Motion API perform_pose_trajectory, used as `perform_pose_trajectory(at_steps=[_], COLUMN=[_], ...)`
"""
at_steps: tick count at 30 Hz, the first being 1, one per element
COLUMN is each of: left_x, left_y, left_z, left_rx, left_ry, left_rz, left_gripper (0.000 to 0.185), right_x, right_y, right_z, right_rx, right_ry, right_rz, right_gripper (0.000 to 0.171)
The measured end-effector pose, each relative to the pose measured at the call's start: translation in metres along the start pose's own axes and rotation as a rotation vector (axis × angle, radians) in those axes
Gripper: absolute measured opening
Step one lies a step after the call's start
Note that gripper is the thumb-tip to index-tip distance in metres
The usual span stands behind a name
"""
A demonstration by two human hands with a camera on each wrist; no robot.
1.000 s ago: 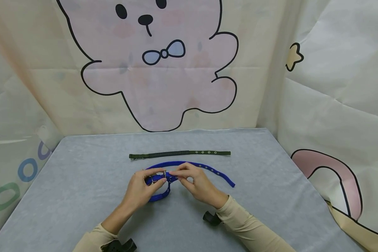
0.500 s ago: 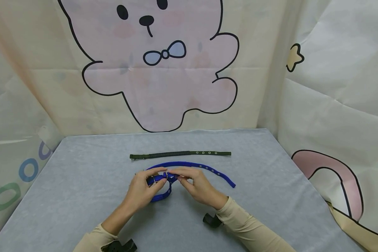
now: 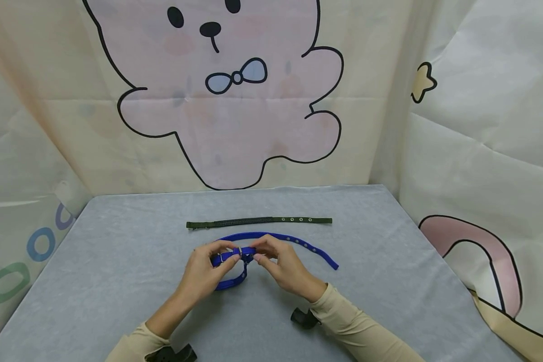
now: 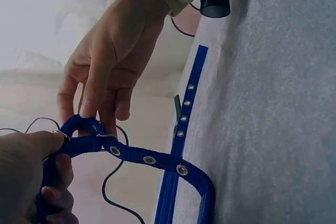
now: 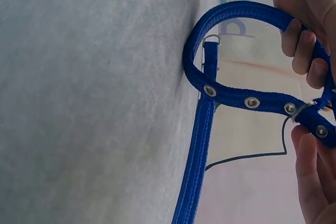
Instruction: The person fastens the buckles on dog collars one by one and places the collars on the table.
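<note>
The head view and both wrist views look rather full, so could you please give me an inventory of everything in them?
looped collar: 1, blue, in both hands
straight collar: 1, blue, on the table behind the hands
thin collar: 1, green, on the table's far part
eyelets: several, silver, along the collars
table: 1, grey-blue covering, under the collars
fabric hangings: several, cream to white, behind and beside the table
cartoon animal print: 1, pale pink, back hanging
bow tie print: 1, light blue, on the animal
star print: 1, yellow, right
arch print: 1, pink, right
ring-like prints: 4, purple, blue, green, red, left
wrist cameras: 2, black, at the wrists
sleeves: 2, beige, on the arms
left hand: 1, bare, gripping the looped collar
right hand: 1, bare, pinching it
</note>
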State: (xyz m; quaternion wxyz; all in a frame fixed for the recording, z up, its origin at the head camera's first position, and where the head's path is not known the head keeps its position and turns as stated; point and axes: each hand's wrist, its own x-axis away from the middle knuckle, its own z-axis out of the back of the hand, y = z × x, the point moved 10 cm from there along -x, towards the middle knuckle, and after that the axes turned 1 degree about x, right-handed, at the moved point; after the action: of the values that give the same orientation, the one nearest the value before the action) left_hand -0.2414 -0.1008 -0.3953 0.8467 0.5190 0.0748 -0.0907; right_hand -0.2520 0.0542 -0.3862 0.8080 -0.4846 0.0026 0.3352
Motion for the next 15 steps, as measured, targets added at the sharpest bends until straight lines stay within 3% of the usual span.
perform_pose_trajectory(at_steps=[6, 15], left_x=[0.0009, 0.0029], left_y=[0.0039, 0.0053], left_z=[-0.0027, 0.0008], left_rx=[0.0, 0.009], left_ry=[-0.023, 0.026], left_rz=[-0.033, -0.046], left_gripper=[0.02, 0.017], right_x=[0.0001, 0.0015], right_y=[-0.0008, -0.0051], right_z=[-0.0008, -0.0005], right_rx=[-0.048, -0.043], right_ry=[0.018, 0.063], right_rz=[0.006, 0.03], right_gripper=[0.022, 0.016])
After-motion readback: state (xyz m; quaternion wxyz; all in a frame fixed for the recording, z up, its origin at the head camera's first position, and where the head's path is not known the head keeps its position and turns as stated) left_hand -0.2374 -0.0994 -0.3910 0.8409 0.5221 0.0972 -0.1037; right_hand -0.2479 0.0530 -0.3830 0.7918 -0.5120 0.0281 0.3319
